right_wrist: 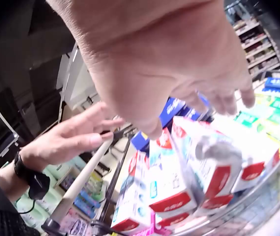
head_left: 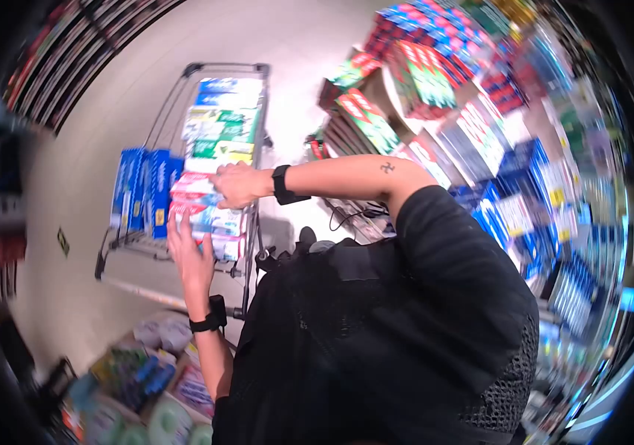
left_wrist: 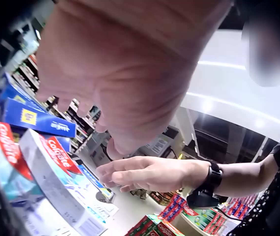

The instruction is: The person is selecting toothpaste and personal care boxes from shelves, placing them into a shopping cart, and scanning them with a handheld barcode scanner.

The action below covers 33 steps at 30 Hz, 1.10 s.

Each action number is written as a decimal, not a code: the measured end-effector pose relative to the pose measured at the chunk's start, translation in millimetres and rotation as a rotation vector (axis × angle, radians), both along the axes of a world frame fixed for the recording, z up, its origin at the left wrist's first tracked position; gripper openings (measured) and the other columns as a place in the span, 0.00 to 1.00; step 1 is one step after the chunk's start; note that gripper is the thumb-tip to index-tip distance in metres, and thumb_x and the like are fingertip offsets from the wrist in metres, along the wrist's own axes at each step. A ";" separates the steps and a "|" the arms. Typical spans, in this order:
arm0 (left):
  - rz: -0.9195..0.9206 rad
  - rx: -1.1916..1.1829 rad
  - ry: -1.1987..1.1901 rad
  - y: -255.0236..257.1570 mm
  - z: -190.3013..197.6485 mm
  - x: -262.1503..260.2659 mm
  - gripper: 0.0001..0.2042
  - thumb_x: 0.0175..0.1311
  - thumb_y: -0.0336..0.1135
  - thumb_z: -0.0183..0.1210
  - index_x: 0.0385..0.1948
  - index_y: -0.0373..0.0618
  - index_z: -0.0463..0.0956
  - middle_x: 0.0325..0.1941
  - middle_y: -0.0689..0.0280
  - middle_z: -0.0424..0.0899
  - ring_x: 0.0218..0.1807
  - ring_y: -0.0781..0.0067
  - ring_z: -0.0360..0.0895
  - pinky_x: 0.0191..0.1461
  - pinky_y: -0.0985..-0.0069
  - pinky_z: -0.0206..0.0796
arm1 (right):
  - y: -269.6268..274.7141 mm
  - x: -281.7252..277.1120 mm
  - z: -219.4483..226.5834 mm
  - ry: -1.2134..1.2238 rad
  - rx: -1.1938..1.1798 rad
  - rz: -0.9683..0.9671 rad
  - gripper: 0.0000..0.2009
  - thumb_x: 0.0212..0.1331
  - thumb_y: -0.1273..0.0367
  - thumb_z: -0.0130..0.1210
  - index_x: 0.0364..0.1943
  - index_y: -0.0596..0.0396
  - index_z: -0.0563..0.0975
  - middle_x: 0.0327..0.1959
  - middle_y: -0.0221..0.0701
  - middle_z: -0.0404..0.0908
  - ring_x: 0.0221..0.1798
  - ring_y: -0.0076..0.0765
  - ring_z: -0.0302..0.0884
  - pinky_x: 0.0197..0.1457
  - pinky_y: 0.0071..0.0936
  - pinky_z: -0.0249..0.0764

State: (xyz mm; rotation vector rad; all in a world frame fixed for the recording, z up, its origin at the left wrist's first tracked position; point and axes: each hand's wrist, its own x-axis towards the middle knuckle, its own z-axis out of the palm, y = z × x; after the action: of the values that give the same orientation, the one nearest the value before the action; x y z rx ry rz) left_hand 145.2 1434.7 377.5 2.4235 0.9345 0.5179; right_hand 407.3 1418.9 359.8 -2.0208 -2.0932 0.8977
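A stack of red, white and blue Colgate toothpaste boxes (head_left: 209, 215) lies in a wire shopping cart (head_left: 183, 74). My right hand (head_left: 231, 185) rests flat on top of the stack, fingers straight. My left hand (head_left: 191, 256) reaches up to the stack's near end, fingers extended and holding nothing. The left wrist view shows the Colgate boxes (left_wrist: 56, 182) below the left hand (left_wrist: 130, 73), with the right hand (left_wrist: 140, 174) beyond. In the right wrist view the right hand (right_wrist: 179, 73) hovers over the boxes (right_wrist: 179, 187), and the left hand (right_wrist: 73, 135) is spread beside the cart handle (right_wrist: 81, 182).
Blue boxes (head_left: 142, 189) stand on edge in the cart's left side; green and white boxes (head_left: 220, 130) lie farther back. Store shelves (head_left: 480, 126) packed with toothpaste rise on the right. Bottles and packs (head_left: 146, 378) lie low at the left front.
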 end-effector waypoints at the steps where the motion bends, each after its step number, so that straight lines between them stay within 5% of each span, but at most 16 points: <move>1: -0.042 0.018 0.057 9.8 4.8 23.1 0.35 0.69 0.30 0.66 0.80 0.47 0.67 0.87 0.44 0.59 0.85 0.35 0.56 0.86 0.46 0.52 | -3.3 31.3 7.9 0.065 -0.084 0.055 0.43 0.67 0.46 0.65 0.75 0.69 0.70 0.66 0.59 0.81 0.69 0.67 0.79 0.75 0.56 0.74; 3: -0.127 0.060 0.112 27.5 7.6 57.3 0.36 0.69 0.32 0.67 0.81 0.48 0.66 0.88 0.45 0.57 0.87 0.35 0.54 0.86 0.45 0.50 | -26.4 90.1 -6.7 0.210 -0.062 -0.032 0.34 0.68 0.44 0.63 0.58 0.66 0.84 0.52 0.54 0.89 0.57 0.60 0.86 0.65 0.52 0.79; 5: -0.135 0.037 0.358 46.9 -13.2 71.9 0.37 0.71 0.36 0.67 0.82 0.52 0.64 0.89 0.46 0.57 0.88 0.37 0.52 0.87 0.42 0.47 | -62.3 144.1 25.5 0.236 -0.088 0.026 0.30 0.67 0.45 0.63 0.45 0.65 0.88 0.41 0.49 0.90 0.46 0.52 0.88 0.54 0.49 0.80; 7: -0.172 0.010 0.481 66.7 -50.0 68.2 0.37 0.71 0.41 0.67 0.82 0.55 0.64 0.89 0.48 0.58 0.89 0.37 0.51 0.87 0.40 0.46 | -112.5 199.5 17.4 0.191 -0.260 -0.205 0.24 0.63 0.52 0.64 0.37 0.65 0.88 0.36 0.45 0.91 0.41 0.43 0.90 0.47 0.44 0.82; 11: -0.177 -0.061 0.407 76.3 -61.0 49.5 0.35 0.71 0.40 0.68 0.79 0.48 0.67 0.86 0.45 0.62 0.87 0.38 0.56 0.88 0.46 0.47 | -239.8 250.6 35.8 0.020 -0.335 -0.759 0.15 0.60 0.62 0.62 0.30 0.61 0.89 0.32 0.42 0.92 0.36 0.44 0.92 0.44 0.40 0.83; 13: -0.184 -0.051 0.343 79.1 -56.7 45.0 0.33 0.72 0.40 0.67 0.78 0.45 0.68 0.82 0.43 0.68 0.85 0.40 0.59 0.86 0.48 0.49 | -303.9 260.3 -10.2 -0.267 -0.193 -1.094 0.11 0.60 0.68 0.60 0.33 0.60 0.90 0.37 0.43 0.93 0.41 0.49 0.94 0.46 0.42 0.85; 15: -0.157 -0.042 0.329 72.1 -53.4 48.7 0.32 0.72 0.37 0.66 0.77 0.43 0.69 0.80 0.41 0.70 0.83 0.39 0.61 0.85 0.48 0.51 | -359.7 258.7 -27.5 -0.378 -0.234 -1.333 0.16 0.62 0.70 0.60 0.51 0.62 0.88 0.54 0.47 0.91 0.57 0.53 0.90 0.57 0.48 0.84; 18: -0.144 -0.066 0.249 63.5 -43.5 52.5 0.30 0.73 0.35 0.65 0.76 0.41 0.70 0.78 0.40 0.71 0.82 0.38 0.63 0.84 0.49 0.53 | -413.0 249.6 -70.8 -0.579 -0.113 -1.415 0.35 0.66 0.69 0.59 0.78 0.64 0.65 0.72 0.47 0.73 0.79 0.57 0.68 0.77 0.60 0.69; 23: -0.182 -0.031 0.214 49.5 -27.7 76.5 0.29 0.74 0.34 0.65 0.75 0.38 0.70 0.78 0.40 0.70 0.80 0.36 0.65 0.84 0.49 0.55 | -421.7 233.9 -104.0 -0.831 0.095 -1.408 0.32 0.63 0.69 0.60 0.73 0.66 0.69 0.69 0.47 0.73 0.73 0.57 0.72 0.74 0.62 0.69; 26: -0.179 -0.036 0.212 37.6 -30.1 83.3 0.29 0.74 0.34 0.64 0.74 0.38 0.70 0.79 0.40 0.69 0.80 0.36 0.64 0.84 0.49 0.55 | -421.5 256.5 -113.8 -0.849 0.214 -1.444 0.21 0.62 0.72 0.59 0.59 0.63 0.78 0.58 0.46 0.75 0.61 0.55 0.76 0.66 0.56 0.73; 30: -0.178 -0.061 0.208 20.7 -20.4 86.0 0.29 0.75 0.35 0.64 0.75 0.39 0.70 0.81 0.40 0.66 0.82 0.36 0.62 0.84 0.50 0.54 | -421.7 256.6 -96.8 -0.629 0.129 -1.534 0.14 0.65 0.75 0.56 0.54 0.61 0.78 0.57 0.47 0.77 0.61 0.57 0.77 0.69 0.56 0.72; 33: -0.160 -0.076 0.191 13.5 -16.1 85.1 0.29 0.75 0.36 0.63 0.76 0.41 0.70 0.82 0.40 0.64 0.83 0.37 0.61 0.85 0.50 0.53 | -417.3 246.6 -96.3 -0.813 0.233 -1.459 0.15 0.65 0.75 0.56 0.55 0.60 0.76 0.54 0.48 0.80 0.61 0.58 0.79 0.71 0.57 0.71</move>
State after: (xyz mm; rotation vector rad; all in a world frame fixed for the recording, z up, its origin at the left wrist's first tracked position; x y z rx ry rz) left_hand 230.3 1448.2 361.5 2.4830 0.8111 0.1921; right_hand 653.8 1001.6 263.5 -3.0127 -0.2326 -0.4432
